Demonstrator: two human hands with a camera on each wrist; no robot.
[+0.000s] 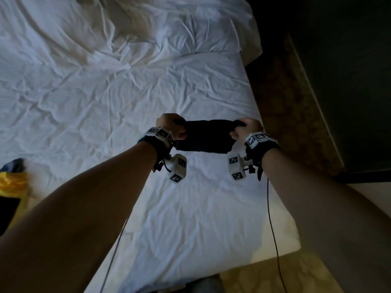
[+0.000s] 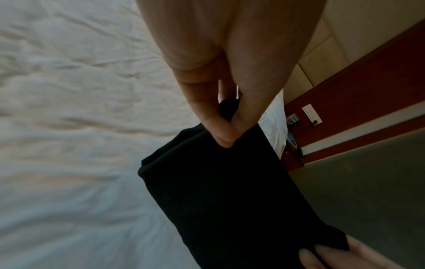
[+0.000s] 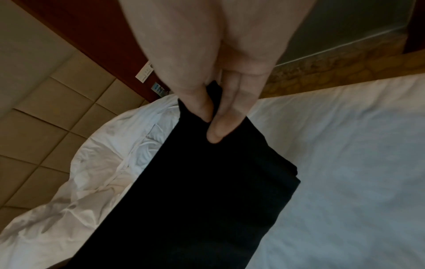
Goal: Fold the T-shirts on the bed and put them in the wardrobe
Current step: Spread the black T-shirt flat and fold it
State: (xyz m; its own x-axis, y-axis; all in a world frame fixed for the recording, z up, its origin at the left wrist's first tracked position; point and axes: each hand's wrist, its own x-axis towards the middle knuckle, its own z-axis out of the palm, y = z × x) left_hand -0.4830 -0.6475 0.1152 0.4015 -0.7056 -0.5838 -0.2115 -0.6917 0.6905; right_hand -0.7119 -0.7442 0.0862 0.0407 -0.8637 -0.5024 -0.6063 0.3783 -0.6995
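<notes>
The black T-shirt (image 1: 206,136) is matt cloth, soft and smooth, lying in thick folded layers with no sheen. The bed sheet (image 1: 105,98) is white woven cloth, matt and heavily creased; the duvet (image 1: 148,28) at the far end looks the same, bunched into deep folds. The wrist bands (image 1: 154,144) are dark fabric carrying white hard plastic blocks (image 1: 178,168) with printed black-and-white markers. The headboard wall panels (image 3: 57,118) look padded and matt, beside glossy reddish wood trim (image 2: 358,87).
</notes>
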